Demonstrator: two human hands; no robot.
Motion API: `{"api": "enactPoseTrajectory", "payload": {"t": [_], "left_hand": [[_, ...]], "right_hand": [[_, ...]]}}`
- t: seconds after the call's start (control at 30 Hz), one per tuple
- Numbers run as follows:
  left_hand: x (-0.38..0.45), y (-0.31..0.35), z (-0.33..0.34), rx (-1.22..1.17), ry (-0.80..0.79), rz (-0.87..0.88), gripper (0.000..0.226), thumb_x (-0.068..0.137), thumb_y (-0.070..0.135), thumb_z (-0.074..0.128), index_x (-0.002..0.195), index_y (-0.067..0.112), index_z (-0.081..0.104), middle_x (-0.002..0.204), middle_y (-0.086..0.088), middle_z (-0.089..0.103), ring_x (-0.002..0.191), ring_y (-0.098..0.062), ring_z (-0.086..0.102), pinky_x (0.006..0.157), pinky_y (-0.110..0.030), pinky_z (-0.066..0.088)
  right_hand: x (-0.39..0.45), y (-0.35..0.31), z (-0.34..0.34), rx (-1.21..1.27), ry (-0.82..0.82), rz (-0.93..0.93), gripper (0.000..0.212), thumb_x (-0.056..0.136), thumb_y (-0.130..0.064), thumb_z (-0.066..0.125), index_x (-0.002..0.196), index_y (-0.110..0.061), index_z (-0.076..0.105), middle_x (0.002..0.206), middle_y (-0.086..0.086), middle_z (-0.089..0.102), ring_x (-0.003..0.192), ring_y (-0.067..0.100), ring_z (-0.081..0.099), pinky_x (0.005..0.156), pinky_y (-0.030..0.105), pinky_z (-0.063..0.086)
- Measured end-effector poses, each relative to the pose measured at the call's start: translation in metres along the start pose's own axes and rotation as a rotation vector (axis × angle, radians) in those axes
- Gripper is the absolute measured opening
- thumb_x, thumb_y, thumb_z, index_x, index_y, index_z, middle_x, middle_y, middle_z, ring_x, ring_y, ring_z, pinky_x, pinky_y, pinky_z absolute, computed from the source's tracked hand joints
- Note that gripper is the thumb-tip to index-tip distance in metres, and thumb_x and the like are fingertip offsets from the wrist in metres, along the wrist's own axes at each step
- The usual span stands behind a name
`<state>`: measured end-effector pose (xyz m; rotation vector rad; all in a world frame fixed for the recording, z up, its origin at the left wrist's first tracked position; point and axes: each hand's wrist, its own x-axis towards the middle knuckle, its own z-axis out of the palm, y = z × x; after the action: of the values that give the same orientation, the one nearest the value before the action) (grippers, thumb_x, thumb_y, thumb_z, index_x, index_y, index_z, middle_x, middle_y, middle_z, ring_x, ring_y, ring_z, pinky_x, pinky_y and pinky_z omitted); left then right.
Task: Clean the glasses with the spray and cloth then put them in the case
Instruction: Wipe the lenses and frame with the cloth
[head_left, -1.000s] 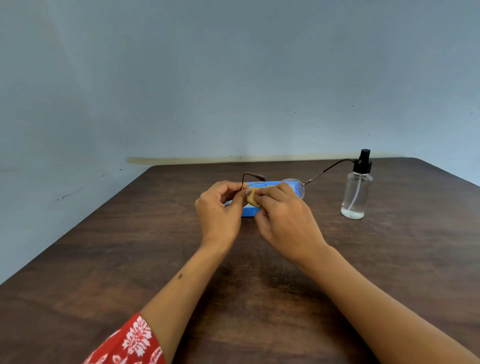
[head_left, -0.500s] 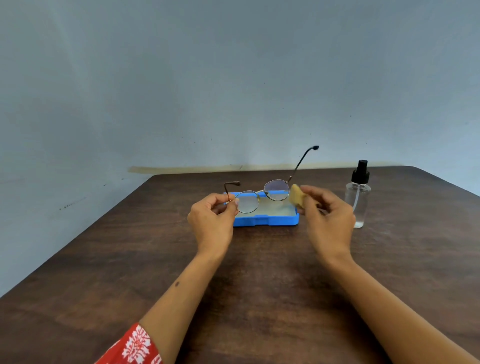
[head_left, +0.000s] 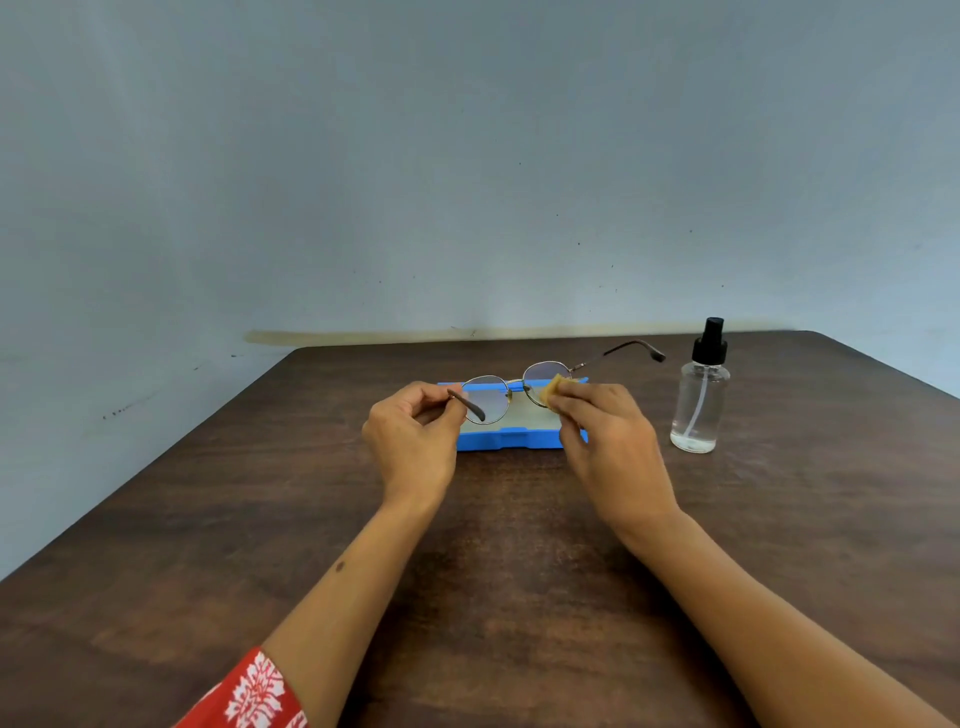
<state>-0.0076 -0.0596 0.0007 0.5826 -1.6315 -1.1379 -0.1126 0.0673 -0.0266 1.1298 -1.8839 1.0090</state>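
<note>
Glasses (head_left: 511, 392) held above the open case (head_left: 511, 439): left hand (head_left: 413, 439) pinches one temple, right hand (head_left: 605, 431) presses the cloth (head_left: 551, 391) to a lens. Pressure against a single-temple hold may twist the frame or loosen the grip.

A dark brown wood-grain table (head_left: 519, 597) is filling the near scene, with a pale blue-grey wall (head_left: 467, 156) rising at the far side and a cream strip (head_left: 363, 335) running along its base. A bright blue case (head_left: 511, 437) is showing a pale grey-green lining. The glasses (head_left: 511, 392) are showing a thin gold-brown frame with dark brown temple tips. A tan-yellow cloth (head_left: 551, 391) is peeking out at the right lens. On the right, a clear spray bottle (head_left: 700, 402) is wearing a black cap. At the near left, a red sleeve (head_left: 249, 696) is carrying a white floral print.
</note>
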Motion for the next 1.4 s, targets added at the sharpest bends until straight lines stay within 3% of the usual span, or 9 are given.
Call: {"api": "enactPoseTrajectory", "payload": {"t": [0.07, 0.2, 0.3, 0.47, 0.73, 1.0, 1.17, 1.3, 1.4], "left_hand": [[-0.001, 0.002, 0.0, 0.017, -0.006, 0.031, 0.02, 0.077, 0.002, 0.073, 0.074, 0.021, 0.068, 0.078, 0.008, 0.069, 0.068, 0.003, 0.066, 0.067, -0.014, 0.056], [-0.004, 0.002, 0.002, 0.007, -0.01, 0.055, 0.015, 0.077, 0.004, 0.073, 0.08, 0.018, 0.07, 0.081, 0.007, 0.069, 0.075, -0.001, 0.067, 0.07, -0.016, 0.056], [-0.004, 0.002, 0.002, 0.026, -0.004, 0.069, 0.011, 0.079, 0.003, 0.072, 0.086, 0.012, 0.071, 0.083, 0.006, 0.068, 0.074, 0.0, 0.065, 0.07, -0.013, 0.055], [-0.004, 0.002, 0.004, 0.019, -0.024, 0.079, 0.012, 0.078, 0.003, 0.072, 0.085, 0.013, 0.071, 0.081, 0.011, 0.067, 0.072, 0.012, 0.064, 0.071, -0.012, 0.055], [-0.003, 0.0, 0.003, 0.031, -0.018, 0.097, 0.012, 0.079, 0.002, 0.07, 0.089, 0.009, 0.07, 0.081, 0.012, 0.064, 0.07, 0.02, 0.059, 0.067, -0.004, 0.05], [-0.004, -0.003, 0.003, 0.025, -0.012, 0.095, 0.012, 0.079, 0.003, 0.071, 0.085, 0.014, 0.069, 0.08, 0.012, 0.065, 0.071, 0.017, 0.061, 0.068, -0.007, 0.051], [-0.004, -0.002, 0.004, 0.014, -0.02, 0.091, 0.013, 0.079, 0.002, 0.07, 0.083, 0.015, 0.069, 0.078, 0.013, 0.065, 0.07, 0.015, 0.062, 0.067, -0.006, 0.051], [-0.002, -0.004, 0.003, 0.033, -0.014, 0.11, 0.009, 0.08, 0.002, 0.07, 0.086, 0.01, 0.07, 0.082, 0.01, 0.065, 0.07, 0.016, 0.061, 0.065, -0.005, 0.05], [-0.001, -0.006, 0.001, 0.034, 0.006, 0.112, 0.006, 0.08, 0.004, 0.071, 0.085, 0.007, 0.071, 0.084, 0.006, 0.068, 0.068, 0.011, 0.063, 0.066, -0.007, 0.051]], "right_hand": [[0.002, 0.003, -0.002, -0.039, 0.052, 0.027, 0.03, 0.073, 0.012, 0.068, 0.101, 0.0, 0.071, 0.106, 0.009, 0.068, 0.096, 0.028, 0.061, 0.071, 0.033, 0.056], [0.001, -0.004, 0.001, -0.075, 0.028, -0.011, 0.034, 0.071, 0.013, 0.068, 0.103, 0.001, 0.069, 0.107, 0.011, 0.067, 0.096, 0.03, 0.06, 0.065, 0.036, 0.057], [0.0, -0.009, 0.003, -0.057, -0.037, -0.026, 0.034, 0.072, 0.01, 0.07, 0.104, -0.001, 0.07, 0.106, 0.009, 0.068, 0.096, 0.028, 0.061, 0.067, 0.035, 0.058], [0.004, 0.0, -0.004, -0.105, 0.035, 0.059, 0.031, 0.072, 0.013, 0.068, 0.102, 0.004, 0.069, 0.104, 0.014, 0.068, 0.093, 0.031, 0.061, 0.067, 0.036, 0.057], [-0.001, -0.006, -0.001, -0.032, 0.012, 0.07, 0.029, 0.075, 0.009, 0.068, 0.103, 0.002, 0.069, 0.104, 0.012, 0.068, 0.094, 0.029, 0.062, 0.076, 0.034, 0.053], [-0.002, -0.011, 0.005, 0.001, -0.005, 0.035, 0.029, 0.075, 0.009, 0.068, 0.103, 0.002, 0.069, 0.105, 0.011, 0.068, 0.093, 0.029, 0.062, 0.073, 0.034, 0.054], [0.0, -0.003, 0.0, -0.047, 0.058, 0.108, 0.029, 0.072, 0.014, 0.065, 0.1, 0.006, 0.069, 0.103, 0.015, 0.067, 0.094, 0.033, 0.061, 0.071, 0.038, 0.056], [-0.002, -0.013, 0.006, -0.001, -0.019, 0.038, 0.029, 0.075, 0.01, 0.065, 0.104, 0.003, 0.069, 0.105, 0.013, 0.067, 0.095, 0.031, 0.061, 0.073, 0.036, 0.054], [0.0, -0.006, 0.004, -0.001, 0.025, 0.095, 0.029, 0.075, 0.011, 0.064, 0.103, 0.004, 0.068, 0.106, 0.014, 0.067, 0.097, 0.032, 0.06, 0.077, 0.036, 0.053]]}}
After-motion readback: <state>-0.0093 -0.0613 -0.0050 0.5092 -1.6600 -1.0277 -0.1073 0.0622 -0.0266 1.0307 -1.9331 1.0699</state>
